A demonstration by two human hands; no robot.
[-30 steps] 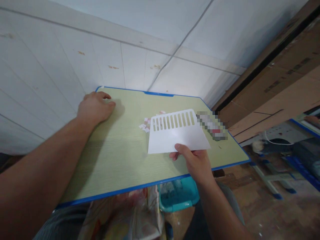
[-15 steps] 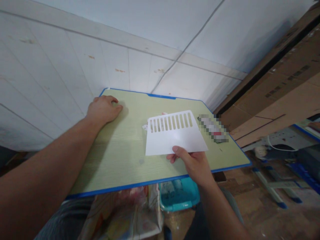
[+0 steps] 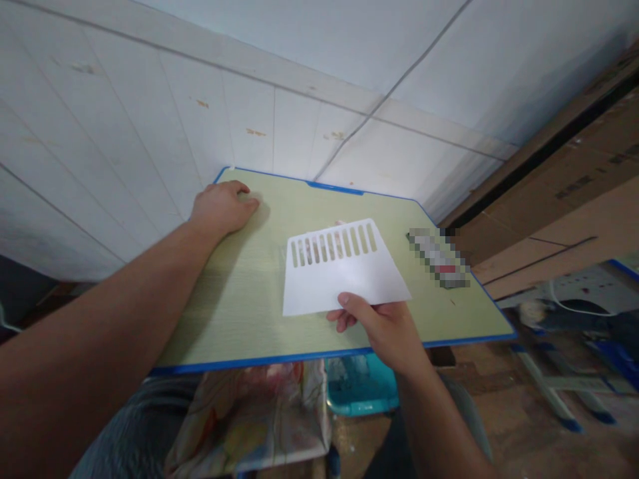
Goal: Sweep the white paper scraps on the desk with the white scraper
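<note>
My right hand (image 3: 382, 326) grips the near edge of a white slotted plastic scraper (image 3: 339, 286), thumb on top and fingers underneath. A row of several long slots runs along its far edge. The scraper is tilted above the pale green tabletop (image 3: 239, 313). Through the slots shows a small patterned thing (image 3: 308, 249), mostly hidden, too unclear to name. My left hand (image 3: 224, 206) rests near the table's far left corner, fingers loosely bent and apart from the thumb, with nothing in it.
A blurred-out flat packet (image 3: 439, 259) lies on the table's right side. Behind the table is a white panelled wall (image 3: 294, 133) with a grey cable (image 3: 394, 86). Large cardboard boxes (image 3: 559, 219) stand at the right. Below are a turquoise basin (image 3: 364, 386) and a patterned bag (image 3: 269, 426).
My right hand has shifted the scraper slightly left over the table, so the patterned thing shows through different slots. The view has turned a little left; my left hand stays on the table.
</note>
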